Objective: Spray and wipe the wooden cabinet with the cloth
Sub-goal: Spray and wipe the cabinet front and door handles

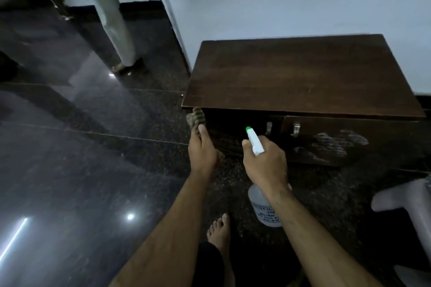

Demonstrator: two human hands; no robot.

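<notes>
**Spraying the cabinet front, cloth at the ready**

The right hand [265, 163] is wrapped around the neck of the spray bottle [261, 202], fingers closed on it, with the green-tipped nozzle [248, 128] just ahead of the knuckles and aimed at the dark front of the wooden cabinet [303, 77]. The left hand [201, 151] grips the bunched cloth [196, 117], which sticks out beyond the fingertips and sits at the cabinet's lower left corner, touching it or nearly so. Well to the right of the bottle hand, pale smears [335, 144] show on the right-hand door, beyond the two metal handles [296, 128].

The step in hand looks like spraying the left door. Next, the cloth hand likely needs to sweep across the wetted patch, pressing flat rather than bunched, while the bottle draws back clear of the stroke.
</notes>
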